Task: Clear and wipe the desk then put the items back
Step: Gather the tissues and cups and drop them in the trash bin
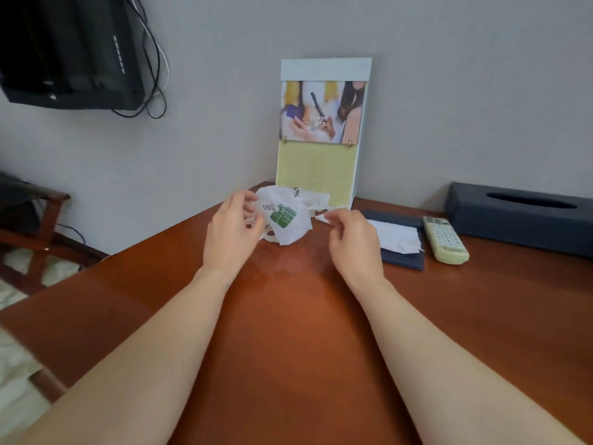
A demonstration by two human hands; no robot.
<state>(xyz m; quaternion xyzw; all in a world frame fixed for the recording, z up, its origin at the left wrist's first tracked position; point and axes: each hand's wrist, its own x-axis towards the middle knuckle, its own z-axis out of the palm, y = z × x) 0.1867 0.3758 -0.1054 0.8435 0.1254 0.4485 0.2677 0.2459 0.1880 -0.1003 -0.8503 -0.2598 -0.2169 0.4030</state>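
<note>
Clearing bag: knock risk

Just before display board [316,168], plastic bag [285,216] is found on desk [288,332]. Its white end is pinched by right hand [354,242]; left hand [229,236] is curled at its edge, hold cannot be told. Display board could be toppled if bag is yanked.

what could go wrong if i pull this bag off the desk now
1. The bag lies right at the foot of the upright calendar. A quick tug could tip the calendar over.
2. The right hand is close beside a loose paper on the folder. A sideways sweep might push the paper off.
</note>
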